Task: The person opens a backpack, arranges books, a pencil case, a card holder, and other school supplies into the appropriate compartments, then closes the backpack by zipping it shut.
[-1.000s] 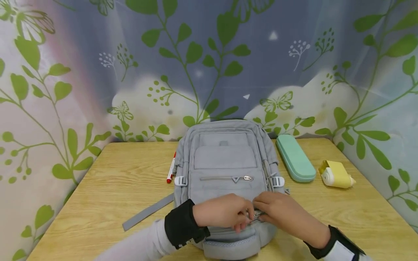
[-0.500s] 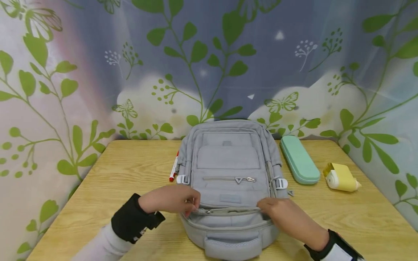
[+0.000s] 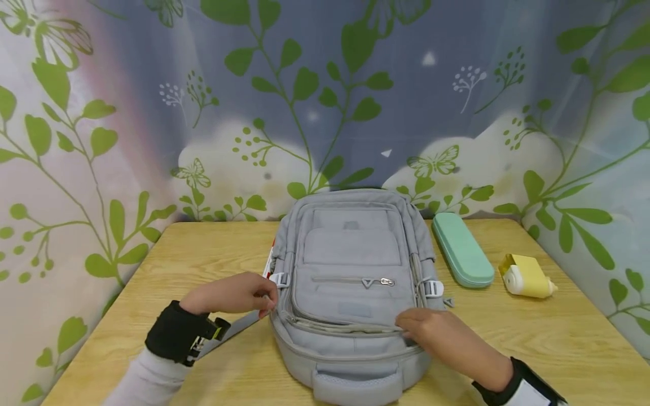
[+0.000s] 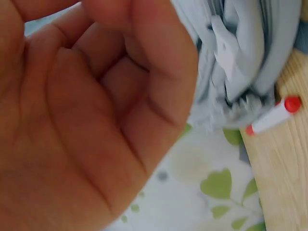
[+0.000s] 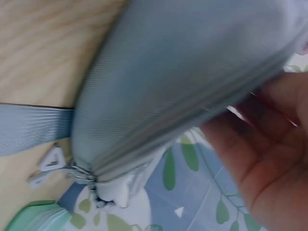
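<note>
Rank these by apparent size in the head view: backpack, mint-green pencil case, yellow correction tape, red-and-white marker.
1. Backpack
2. Mint-green pencil case
3. Yellow correction tape
4. Red-and-white marker, partly hidden, ranked by its visible part

Grey backpack [image 3: 350, 248] with white side buckles [image 3: 434, 289], mint-green case [image 3: 462, 249], yellow-and-white object [image 3: 529, 276] at right, red-and-white marker [image 4: 272, 118], yellowish wood-grain desk [image 3: 213, 248], black wristbands [image 3: 172, 334], blue, pink and white backdrop [image 3: 452, 34] patterned with green leaves [image 3: 360, 44] and butterflies [image 3: 433, 162]

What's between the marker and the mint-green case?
The grey backpack. The head view shows it lying on the wooden table, between the marker and the mint-green case.
</note>
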A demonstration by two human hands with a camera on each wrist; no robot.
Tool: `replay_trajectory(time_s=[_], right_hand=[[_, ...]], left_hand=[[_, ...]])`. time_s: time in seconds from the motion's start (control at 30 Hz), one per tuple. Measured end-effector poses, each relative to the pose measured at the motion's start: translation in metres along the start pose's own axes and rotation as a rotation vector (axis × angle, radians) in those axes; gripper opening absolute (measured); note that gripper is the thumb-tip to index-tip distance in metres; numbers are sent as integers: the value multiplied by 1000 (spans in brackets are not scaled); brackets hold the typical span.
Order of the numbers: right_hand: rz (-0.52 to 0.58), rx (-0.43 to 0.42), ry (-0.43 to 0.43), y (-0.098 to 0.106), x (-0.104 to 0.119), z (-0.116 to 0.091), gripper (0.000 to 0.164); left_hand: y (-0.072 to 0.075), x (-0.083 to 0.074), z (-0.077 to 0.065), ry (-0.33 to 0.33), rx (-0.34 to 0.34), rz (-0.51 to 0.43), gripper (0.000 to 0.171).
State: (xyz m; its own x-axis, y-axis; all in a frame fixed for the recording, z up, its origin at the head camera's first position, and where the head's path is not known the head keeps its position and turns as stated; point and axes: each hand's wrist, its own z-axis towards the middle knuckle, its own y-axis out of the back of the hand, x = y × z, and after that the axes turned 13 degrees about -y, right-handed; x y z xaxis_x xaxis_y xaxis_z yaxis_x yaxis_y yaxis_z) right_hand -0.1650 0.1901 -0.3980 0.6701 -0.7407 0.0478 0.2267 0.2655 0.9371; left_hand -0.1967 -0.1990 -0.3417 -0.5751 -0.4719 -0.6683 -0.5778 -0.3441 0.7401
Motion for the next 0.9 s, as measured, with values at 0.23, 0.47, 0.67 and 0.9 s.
replay_trajectory(time_s=[0.23,0.47,0.67,0.9], right_hand=[[-101,-11,105,0,21,14,38],[-146,-14,201,-10,50,36,14],[-97,86,164,-5,52,31,17],[-87,51,213,-5,50,33,15]], left_hand=[[-20,-27,8,-69,14,-48,20],[-19,-32,8,-82,-61,22,18],[-12,8,0,-49,-153,51,18],[-7,46,10,119,-398,246,13]])
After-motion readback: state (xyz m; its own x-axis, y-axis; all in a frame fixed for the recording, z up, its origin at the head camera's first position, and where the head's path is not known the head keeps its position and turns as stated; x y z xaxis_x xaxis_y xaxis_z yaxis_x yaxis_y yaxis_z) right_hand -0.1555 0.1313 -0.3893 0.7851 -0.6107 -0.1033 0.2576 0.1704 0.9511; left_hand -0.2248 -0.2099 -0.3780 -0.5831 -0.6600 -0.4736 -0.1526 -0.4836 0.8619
